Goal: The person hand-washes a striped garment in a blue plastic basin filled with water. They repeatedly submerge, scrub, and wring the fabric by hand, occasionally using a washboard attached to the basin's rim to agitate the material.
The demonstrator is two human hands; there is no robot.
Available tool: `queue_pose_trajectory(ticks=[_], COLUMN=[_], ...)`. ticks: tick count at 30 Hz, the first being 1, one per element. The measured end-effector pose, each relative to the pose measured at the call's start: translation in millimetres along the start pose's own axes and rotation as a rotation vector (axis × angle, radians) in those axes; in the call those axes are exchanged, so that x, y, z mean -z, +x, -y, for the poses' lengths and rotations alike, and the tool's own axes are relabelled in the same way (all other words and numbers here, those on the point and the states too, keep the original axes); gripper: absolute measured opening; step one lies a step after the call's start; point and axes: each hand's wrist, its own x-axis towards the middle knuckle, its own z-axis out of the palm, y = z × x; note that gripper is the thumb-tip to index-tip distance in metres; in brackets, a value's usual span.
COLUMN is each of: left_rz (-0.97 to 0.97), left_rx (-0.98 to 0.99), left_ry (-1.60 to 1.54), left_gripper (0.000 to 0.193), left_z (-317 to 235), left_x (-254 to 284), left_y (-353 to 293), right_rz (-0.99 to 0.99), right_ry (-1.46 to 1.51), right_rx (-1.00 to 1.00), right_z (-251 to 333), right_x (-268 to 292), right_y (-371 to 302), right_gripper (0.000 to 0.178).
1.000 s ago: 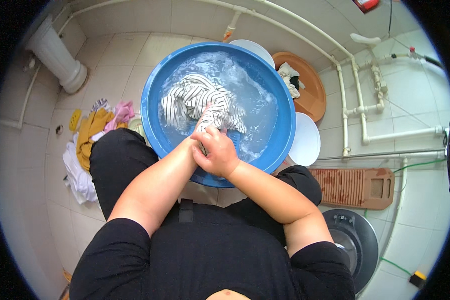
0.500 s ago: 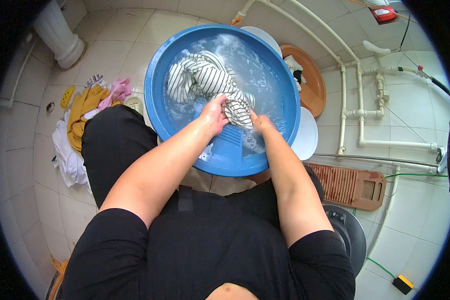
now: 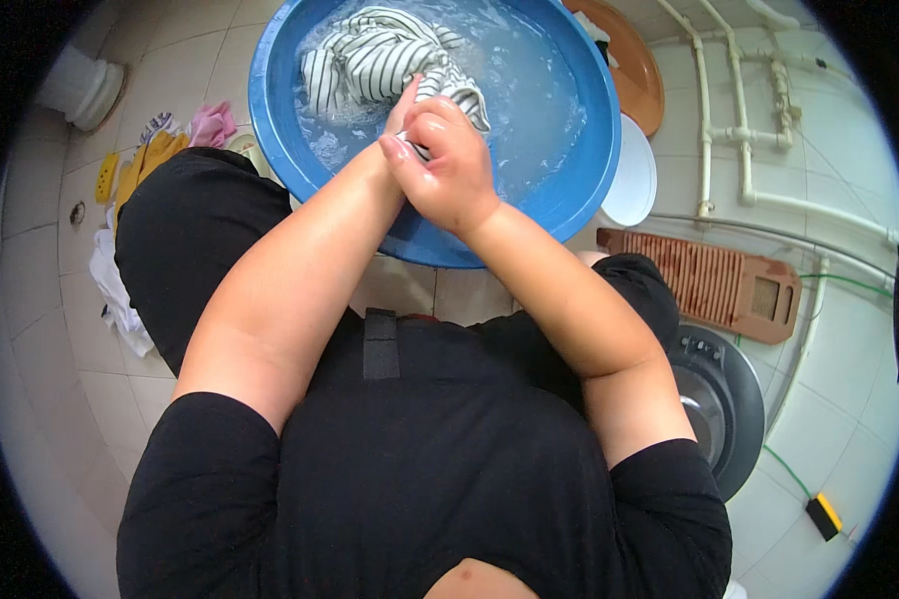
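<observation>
A white garment with dark stripes (image 3: 380, 62) lies bunched and wet in a blue basin (image 3: 594, 190) of cloudy, sudsy water. My right hand (image 3: 448, 165) is closed, gripping a fold of the garment above the basin's near side. Just behind it, my left hand (image 3: 402, 112) also holds the cloth, its fingers partly hidden by the right hand. Both hands look wet and press close together, the wrists nearly crossing. The far part of the garment spreads over the water.
A brown ridged washboard (image 3: 709, 285) and a dark grey round basin (image 3: 726, 399) are at the right. White pipes (image 3: 707, 130) run along the wall. An orange tub (image 3: 637, 70) and a white lid-like disc (image 3: 631, 175) sit beside the blue basin. Loose clothes (image 3: 118, 290) lie at left.
My right hand has moved left across to my left hand and now grips the cloth over it. The view has tipped, so the basin sits higher in the picture.
</observation>
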Motion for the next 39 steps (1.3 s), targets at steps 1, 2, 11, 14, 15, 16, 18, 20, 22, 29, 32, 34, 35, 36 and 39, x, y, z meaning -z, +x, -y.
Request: queue_pose_trajectory(ticks=[1,2,11,14,15,16,18,20,22,29,32,34,35,36,39], left_rz=[-0.202,-0.404,-0.797,-0.843,-0.893,-0.945,-0.869,-0.755,-0.705,-0.661,-0.598,-0.581,-0.577,-0.537,-0.241], left_rx=[-0.059,-0.128,-0.187,-0.181,-0.216,-0.25,-0.236,-0.24,-0.246,-0.261,-0.072,-0.048,-0.067,-0.106,-0.228], left_ry=[0.08,0.165,0.339,0.373,0.414,0.459,0.371,0.395,0.333,0.372,0.227,0.154,0.152,0.18,0.45], left_gripper=[0.055,0.054,0.055,0.052,0.048,0.046,0.042,0.033,0.03,0.025,0.044,0.047,0.044,0.041,0.033], left_z=[9.5,18.2,31.9,33.5,34.9,37.3,49.1,56.5,56.1,41.3,44.5,36.4,36.0,32.0,35.6], left_x=[-21.0,-42.0,-67.0,-58.7,-47.7,-43.8,-65.5,-70.7,-81.5,-69.5,-75.9,-71.7,-71.3,-68.3,-58.8], left_y=[1.0,0.8,-6.5,-5.3,1.5,7.3,6.4,10.1,3.7,2.1,-3.0,-6.9,-7.9,-12.1,-14.9], right_rz=[-0.03,-0.055,-0.197,-0.192,-0.18,-0.171,-0.254,-0.297,-0.011,0.057,-0.162,-0.085,0.011,0.01,-0.059], right_ry=[-0.071,-0.135,-0.187,-0.204,-0.292,-0.378,-0.232,-0.375,0.142,0.44,0.549,0.425,0.25,-0.047,-0.244], right_rx=[0.041,0.086,-0.473,-0.427,-0.479,-0.534,-0.818,-1.01,-1.208,-1.206,-0.847,-0.58,-0.427,-0.121,-0.03], right_z=[-8.3,-27.4,-33.6,-36.8,-54.9,-72.8,-98.6,-117.3,-133.3,-111.6,-89.9,-27.7,-13.2,6.5,18.1], right_x=[2.1,3.1,2.9,3.3,7.7,14.7,37.5,53.7,64.2,105.0,90.1,63.2,48.4,31.2,13.3], right_y=[-4.1,-7.9,-21.1,-25.4,-27.8,-30.6,-33.0,-37.3,-40.0,-34.2,-20.4,-0.7,-3.6,0.7,-1.4], right_gripper=[0.015,0.015,0.024,0.021,0.021,0.022,0.039,0.052,0.072,0.027,0.013,0.015,0.021,0.025,0.029])
